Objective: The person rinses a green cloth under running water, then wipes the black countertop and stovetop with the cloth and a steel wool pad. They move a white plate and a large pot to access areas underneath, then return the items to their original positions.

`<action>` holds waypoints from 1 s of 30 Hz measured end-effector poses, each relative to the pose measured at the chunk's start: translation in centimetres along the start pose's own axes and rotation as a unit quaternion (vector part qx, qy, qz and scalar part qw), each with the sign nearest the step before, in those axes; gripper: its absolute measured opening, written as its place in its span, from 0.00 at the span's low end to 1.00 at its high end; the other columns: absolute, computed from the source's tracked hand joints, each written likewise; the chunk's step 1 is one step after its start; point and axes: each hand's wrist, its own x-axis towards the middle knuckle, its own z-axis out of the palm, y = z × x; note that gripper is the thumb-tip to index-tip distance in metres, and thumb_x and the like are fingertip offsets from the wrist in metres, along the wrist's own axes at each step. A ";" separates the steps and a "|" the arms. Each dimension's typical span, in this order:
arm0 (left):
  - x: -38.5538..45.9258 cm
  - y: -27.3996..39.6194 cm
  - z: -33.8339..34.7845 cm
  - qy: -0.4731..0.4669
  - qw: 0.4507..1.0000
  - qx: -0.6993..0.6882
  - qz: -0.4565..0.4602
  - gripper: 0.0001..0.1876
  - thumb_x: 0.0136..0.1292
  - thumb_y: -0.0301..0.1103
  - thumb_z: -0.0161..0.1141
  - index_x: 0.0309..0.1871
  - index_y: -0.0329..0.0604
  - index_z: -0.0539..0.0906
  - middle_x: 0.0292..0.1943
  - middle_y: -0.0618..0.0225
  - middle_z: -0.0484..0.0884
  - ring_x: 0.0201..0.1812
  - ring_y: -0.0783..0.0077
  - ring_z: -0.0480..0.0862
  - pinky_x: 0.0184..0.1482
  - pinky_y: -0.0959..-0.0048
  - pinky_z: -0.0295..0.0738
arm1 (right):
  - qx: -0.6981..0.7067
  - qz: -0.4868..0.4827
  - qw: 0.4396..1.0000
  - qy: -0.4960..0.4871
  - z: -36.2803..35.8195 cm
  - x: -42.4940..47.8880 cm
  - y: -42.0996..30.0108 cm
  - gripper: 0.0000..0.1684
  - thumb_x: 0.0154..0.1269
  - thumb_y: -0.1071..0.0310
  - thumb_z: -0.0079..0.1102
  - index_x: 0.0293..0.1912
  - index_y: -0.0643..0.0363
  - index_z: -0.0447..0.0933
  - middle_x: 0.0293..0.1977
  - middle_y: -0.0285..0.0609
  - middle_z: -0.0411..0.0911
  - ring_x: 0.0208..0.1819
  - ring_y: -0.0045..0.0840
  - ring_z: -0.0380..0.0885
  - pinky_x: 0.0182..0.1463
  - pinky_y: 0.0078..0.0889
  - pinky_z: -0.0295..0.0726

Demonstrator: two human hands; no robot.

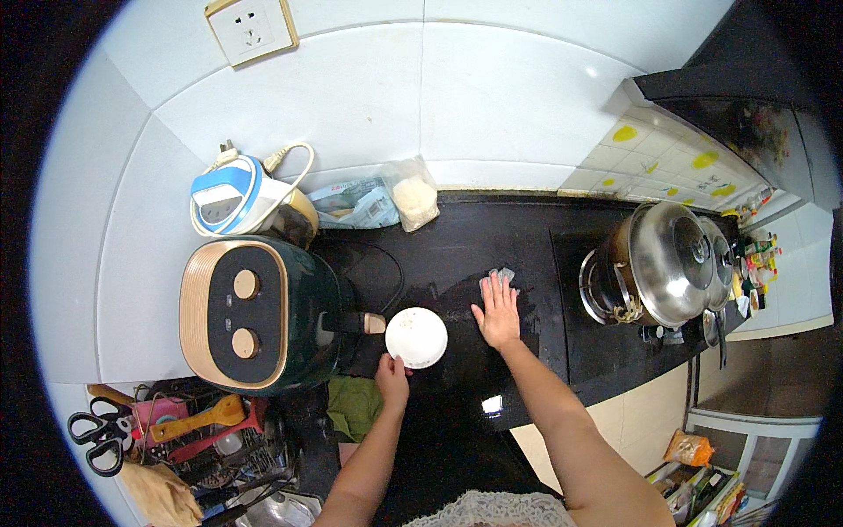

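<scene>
My left hand (393,380) grips the lower left edge of a small white plate (416,337) with a faint pattern, above the black countertop (461,250). To its right, my right hand (499,315) lies flat with fingers spread, its fingertips on a crumpled, pale, thin cloth or tissue (506,275) on the counter. Wet-looking marks show on the surface around it. The plate is beside the handle (374,323) of a dark green air fryer (309,316) with two round knobs.
A green cloth (354,405) lies near my left forearm. Behind are a corded blue-and-white appliance (227,194) and plastic bags (413,197). A large lidded steel pot (665,263) stands on the stove at right. Scissors (102,435) and utensils (197,421) crowd the lower left.
</scene>
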 end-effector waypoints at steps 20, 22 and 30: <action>0.0 0.1 -0.6 -0.009 0.990 0.140 0.027 0.12 0.71 0.36 0.53 0.37 0.35 0.77 0.23 0.60 0.83 0.25 0.63 0.84 0.32 0.63 0.75 | 0.005 -0.120 0.992 -0.030 0.8 4.7 -6.3 0.31 0.76 0.49 0.41 0.74 0.43 0.57 0.77 0.37 0.47 0.79 0.40 0.41 0.79 0.53 0.41; 0.7 0.2 -0.1 -0.021 0.993 0.116 0.030 0.12 0.71 0.37 0.53 0.36 0.36 0.77 0.23 0.60 0.83 0.24 0.63 0.84 0.31 0.63 0.76 | -0.004 -0.068 0.997 -0.022 0.7 5.8 -5.5 0.32 0.77 0.49 0.40 0.75 0.43 0.56 0.78 0.37 0.46 0.79 0.40 0.41 0.79 0.52 0.41; 1.6 1.9 1.4 -0.035 0.991 0.125 0.035 0.14 0.71 0.39 0.55 0.34 0.36 0.76 0.23 0.61 0.83 0.22 0.66 0.83 0.28 0.63 0.75 | 0.009 -0.033 0.999 0.007 0.9 3.8 -3.1 0.33 0.75 0.51 0.46 0.75 0.45 0.55 0.77 0.39 0.46 0.78 0.44 0.42 0.78 0.54 0.44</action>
